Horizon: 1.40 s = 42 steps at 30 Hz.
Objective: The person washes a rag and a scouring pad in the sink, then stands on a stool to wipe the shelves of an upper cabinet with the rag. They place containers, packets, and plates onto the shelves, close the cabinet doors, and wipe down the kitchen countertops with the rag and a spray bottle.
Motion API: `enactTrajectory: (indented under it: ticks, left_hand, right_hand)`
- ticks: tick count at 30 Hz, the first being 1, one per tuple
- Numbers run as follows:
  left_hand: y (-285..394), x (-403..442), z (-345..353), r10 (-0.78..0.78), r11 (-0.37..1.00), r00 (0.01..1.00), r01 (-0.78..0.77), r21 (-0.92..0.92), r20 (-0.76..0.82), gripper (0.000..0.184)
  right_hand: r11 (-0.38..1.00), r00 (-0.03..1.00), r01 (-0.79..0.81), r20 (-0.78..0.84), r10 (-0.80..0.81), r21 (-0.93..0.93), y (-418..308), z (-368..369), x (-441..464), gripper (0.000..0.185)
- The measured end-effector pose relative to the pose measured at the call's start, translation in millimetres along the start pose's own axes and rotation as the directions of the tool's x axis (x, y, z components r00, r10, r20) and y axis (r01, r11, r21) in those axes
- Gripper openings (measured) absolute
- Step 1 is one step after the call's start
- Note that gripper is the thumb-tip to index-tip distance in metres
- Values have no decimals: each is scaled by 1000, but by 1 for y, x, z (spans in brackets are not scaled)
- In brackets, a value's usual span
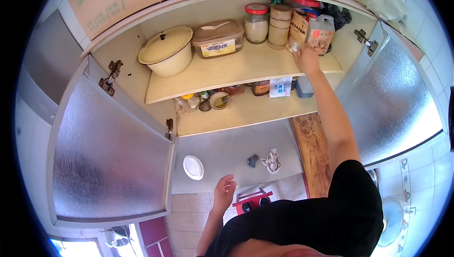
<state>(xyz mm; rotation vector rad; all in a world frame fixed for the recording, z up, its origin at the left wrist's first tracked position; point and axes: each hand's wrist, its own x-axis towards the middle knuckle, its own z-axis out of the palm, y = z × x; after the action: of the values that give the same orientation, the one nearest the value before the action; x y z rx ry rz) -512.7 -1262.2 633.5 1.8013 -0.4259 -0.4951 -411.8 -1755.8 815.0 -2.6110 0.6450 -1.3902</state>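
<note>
My right hand reaches up to the right side of the upper shelf. Its fingers are closed at the lower edge of a tilted brown paper packet with dark printing; the exact grip is partly hidden. Right beside the packet stands a translucent plastic jug with an orange label. To its left are stacked beige jars and a glass jar with a red lid. My left hand hangs low in front of the counter, open and holding nothing, fingers loosely bent.
A cream lidded pot and a lidded plastic box share the upper shelf. A bowl and several jars sit below. Open frosted doors flank the cabinet. On the grey counter lie a white lid and a cloth.
</note>
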Motion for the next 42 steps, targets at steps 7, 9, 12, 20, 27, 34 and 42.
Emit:
enactTrajectory:
  ticks: [7,9,12,20,27,34,42]
  left_hand:
    - [-13,-2,0,10,999,999,-12,35,47,29]
    - [-16,-5,-1,-2,999,999,0,42,55,29]
    - [-22,-9,-2,-6,998,999,3,62,43,29]
    - [-23,-13,-4,-34,996,998,30,78,47,29]
    - [-30,-11,3,6,996,998,-12,87,62,29]
    - [-28,-12,2,-3,995,998,-3,95,62,28]
    - [-29,-9,2,0,995,997,-8,101,76,28]
  right_hand:
    - [976,914,-162,351,204,-147,0,-3,21,35]
    - [974,931,-146,309,194,-171,1,-4,19,36]
    - [974,971,-122,179,157,-193,12,-4,13,33]
    - [997,994,-58,89,64,-59,20,-5,4,31]
    - [985,976,-126,160,144,-115,15,19,25,29]
    - [753,856,-503,366,366,424,-3,16,12,25]
    - [968,980,-42,176,88,-247,8,23,25,36]
